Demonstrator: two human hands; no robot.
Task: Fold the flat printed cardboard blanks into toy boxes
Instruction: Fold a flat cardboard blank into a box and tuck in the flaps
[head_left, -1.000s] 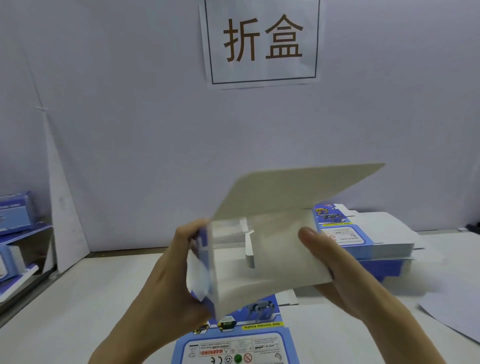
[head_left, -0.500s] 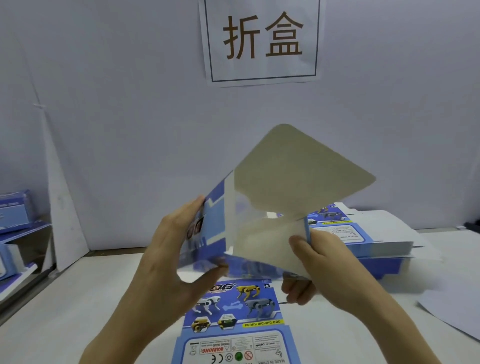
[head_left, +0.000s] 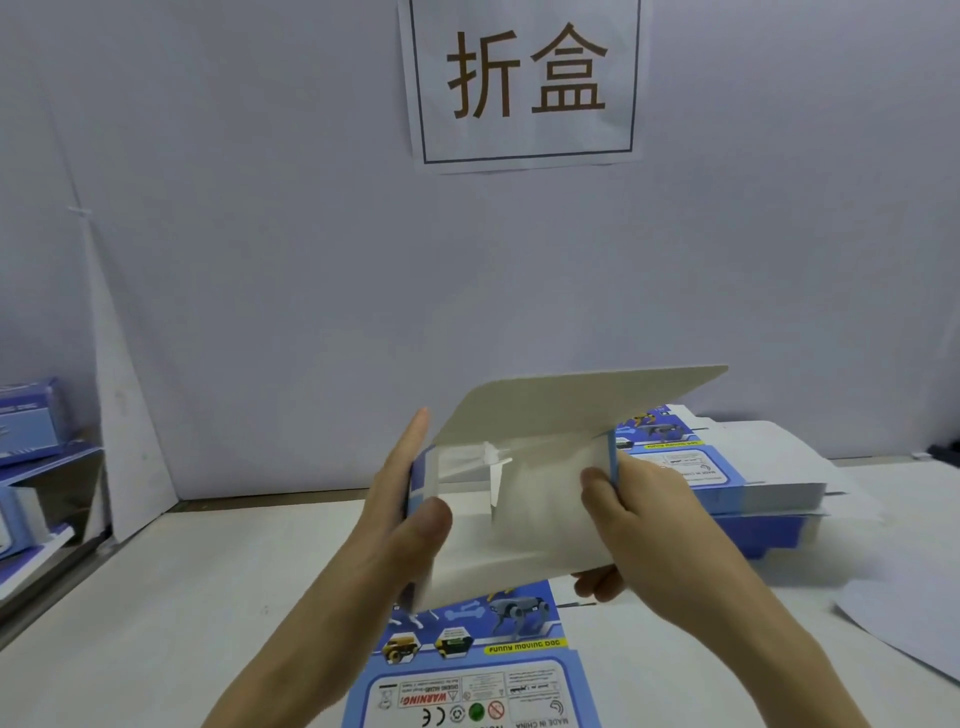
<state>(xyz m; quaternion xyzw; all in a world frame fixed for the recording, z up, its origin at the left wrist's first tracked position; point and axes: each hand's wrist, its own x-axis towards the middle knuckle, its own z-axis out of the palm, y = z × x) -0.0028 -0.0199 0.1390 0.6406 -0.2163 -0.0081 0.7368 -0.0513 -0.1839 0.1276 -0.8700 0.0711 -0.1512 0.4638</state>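
Observation:
I hold a half-formed blue and white toy box (head_left: 524, 499) in the air above the table, its open inside facing me. Its grey lid flap (head_left: 582, 402) stands up and tilts away at the top. My left hand (head_left: 410, 514) grips the box's left end, thumb inside the front edge and fingers up the outside. My right hand (head_left: 639, 525) clamps the right end, thumb on the inner panel and fingers underneath. A flat printed blank (head_left: 478, 670) with robot dog pictures lies on the table right below the box.
A stack of flat blanks (head_left: 727, 483) sits on the table at the right, behind my right hand. A white sheet (head_left: 904, 618) lies at the far right. Folded blue boxes (head_left: 31, 421) rest on shelves at the left. A paper sign (head_left: 524, 78) hangs on the wall.
The box has turned from a tilted, twisted pose to level with its opening toward me. The lid flap dropped from steeply raised to a low angle. Both hands shifted onto the box ends.

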